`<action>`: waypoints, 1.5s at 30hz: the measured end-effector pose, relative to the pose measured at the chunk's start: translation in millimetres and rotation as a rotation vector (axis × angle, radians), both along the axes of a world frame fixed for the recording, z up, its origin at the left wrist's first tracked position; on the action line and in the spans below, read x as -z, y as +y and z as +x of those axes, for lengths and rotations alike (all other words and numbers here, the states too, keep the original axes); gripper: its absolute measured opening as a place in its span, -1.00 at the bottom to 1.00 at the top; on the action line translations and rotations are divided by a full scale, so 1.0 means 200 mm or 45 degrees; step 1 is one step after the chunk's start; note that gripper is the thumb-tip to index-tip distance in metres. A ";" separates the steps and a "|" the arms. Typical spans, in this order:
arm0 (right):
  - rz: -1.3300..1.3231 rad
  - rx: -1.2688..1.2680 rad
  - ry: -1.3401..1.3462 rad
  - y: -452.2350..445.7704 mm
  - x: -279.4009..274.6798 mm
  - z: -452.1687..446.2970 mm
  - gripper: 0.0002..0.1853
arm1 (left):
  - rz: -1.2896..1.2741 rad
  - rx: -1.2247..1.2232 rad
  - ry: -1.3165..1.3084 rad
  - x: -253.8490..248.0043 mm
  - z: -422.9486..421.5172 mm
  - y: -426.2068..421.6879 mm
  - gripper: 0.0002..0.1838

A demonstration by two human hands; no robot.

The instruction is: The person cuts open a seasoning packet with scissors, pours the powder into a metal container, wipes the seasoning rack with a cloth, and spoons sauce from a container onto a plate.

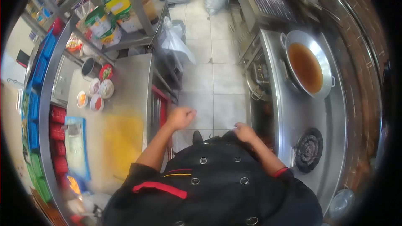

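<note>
The left hand (181, 118) was curled narrow, nothing visible in it; the right hand (245, 133) hung near the black buttoned jacket (220, 165), its grip impossible to tell. A flat yellow rectangular board (123, 140) lay near the right edge of the steel counter (133, 69). Beyond the right, a wide silver metal wok (323, 56) of brown liquid (305, 68) stood toward the steel stovetop's (289, 119) far end, so tucked elbows seemed wise.
</note>
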State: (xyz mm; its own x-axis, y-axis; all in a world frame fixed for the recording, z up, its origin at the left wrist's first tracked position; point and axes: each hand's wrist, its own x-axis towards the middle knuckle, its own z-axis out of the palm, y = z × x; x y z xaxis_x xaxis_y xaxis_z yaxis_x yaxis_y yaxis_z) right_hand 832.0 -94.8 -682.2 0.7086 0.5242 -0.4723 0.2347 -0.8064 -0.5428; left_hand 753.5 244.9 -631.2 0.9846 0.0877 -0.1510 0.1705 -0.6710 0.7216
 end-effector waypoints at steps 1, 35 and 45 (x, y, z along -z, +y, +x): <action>0.015 0.117 -0.024 0.02 -0.03 0.12 -0.59 | 0.007 0.007 0.005 -0.02 0.14 0.08 -0.69; 0.086 -0.157 0.085 2.20 0.40 3.99 -0.65 | -0.744 -0.894 0.989 0.83 1.91 1.10 -0.60; -0.056 -0.763 0.121 3.11 0.68 4.80 -0.70 | -1.006 -1.401 1.051 0.81 2.51 0.99 -0.59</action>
